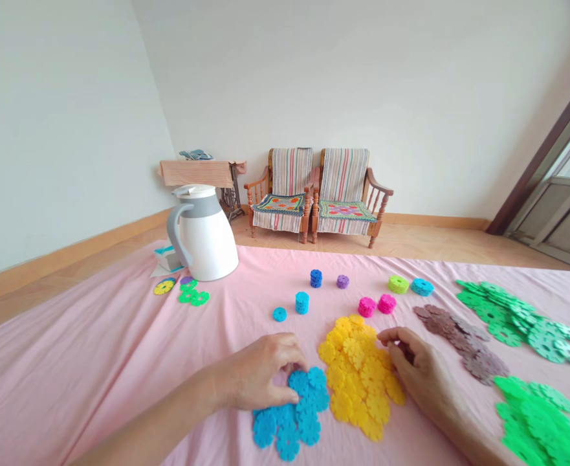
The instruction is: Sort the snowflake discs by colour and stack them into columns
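My left hand (265, 372) is over a loose pile of blue flower-shaped plastic discs (288, 430). Its fingers are bent and the thumb stands apart from them, touching the pile's upper left part; no lifted disc shows. My right hand (418, 362) rests at the right side of a bigger yellow disc pile (360, 382). There the index finger reaches forward with the thumb below it, and I see nothing held; the other fingers are partly hidden. Beyond the hands stand a light-blue disc stack (302, 303) and a low light-blue stack (279, 314).
Farther back are stacks in dark blue (316, 278), purple (343, 281), pink (367, 307), lime (398, 284) and teal (422, 287). Brown (464, 343) and green piles (512, 314) lie right. A white jug (209, 239) stands back left on the pink cloth (134, 362).
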`<state>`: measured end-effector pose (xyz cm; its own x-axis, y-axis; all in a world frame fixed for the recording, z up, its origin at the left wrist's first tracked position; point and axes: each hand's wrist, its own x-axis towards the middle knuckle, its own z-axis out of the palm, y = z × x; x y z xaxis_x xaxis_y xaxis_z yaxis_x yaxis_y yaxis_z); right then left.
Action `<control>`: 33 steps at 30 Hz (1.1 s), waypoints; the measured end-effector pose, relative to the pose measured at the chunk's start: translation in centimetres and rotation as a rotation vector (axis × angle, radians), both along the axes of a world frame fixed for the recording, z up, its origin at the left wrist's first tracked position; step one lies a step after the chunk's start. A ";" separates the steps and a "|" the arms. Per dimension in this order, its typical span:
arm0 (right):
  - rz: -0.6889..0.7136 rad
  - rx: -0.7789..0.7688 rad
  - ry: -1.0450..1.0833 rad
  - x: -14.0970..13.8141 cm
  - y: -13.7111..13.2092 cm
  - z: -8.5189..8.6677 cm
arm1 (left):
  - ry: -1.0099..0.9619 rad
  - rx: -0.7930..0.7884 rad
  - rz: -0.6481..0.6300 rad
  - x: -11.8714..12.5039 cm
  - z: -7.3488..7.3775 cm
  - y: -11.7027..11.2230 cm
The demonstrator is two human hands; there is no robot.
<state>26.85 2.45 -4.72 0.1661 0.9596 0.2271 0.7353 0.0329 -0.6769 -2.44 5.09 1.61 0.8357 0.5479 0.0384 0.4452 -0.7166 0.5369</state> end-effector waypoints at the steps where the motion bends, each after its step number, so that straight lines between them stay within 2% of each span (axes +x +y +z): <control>1: 0.000 0.003 -0.010 0.0 0.0 0.1 | -0.004 -0.004 0.004 0.1 0.0 -0.1; 5: 0.017 0.023 -0.071 0.0 -0.2 0.5 | -0.029 0.019 0.026 0.4 0.0 -0.6; 8: 0.014 0.019 -0.096 -0.1 -0.1 0.8 | -0.060 0.047 0.068 0.2 0.2 -0.1; 13: 0.002 0.029 -0.077 0.0 0.0 -0.2 | -0.166 0.154 0.320 -1.2 0.6 3.9; 16: -0.004 0.060 -0.041 0.0 0.1 -1.1 | -0.166 0.188 0.404 -1.8 0.0 6.2; 22: -0.017 0.089 -0.063 0.2 0.4 -1.9 | -0.128 0.177 0.406 -2.1 -1.7 7.2; 33: -0.018 0.089 -0.075 -0.1 0.3 -2.0 | -0.073 0.184 0.391 -2.1 -1.6 7.2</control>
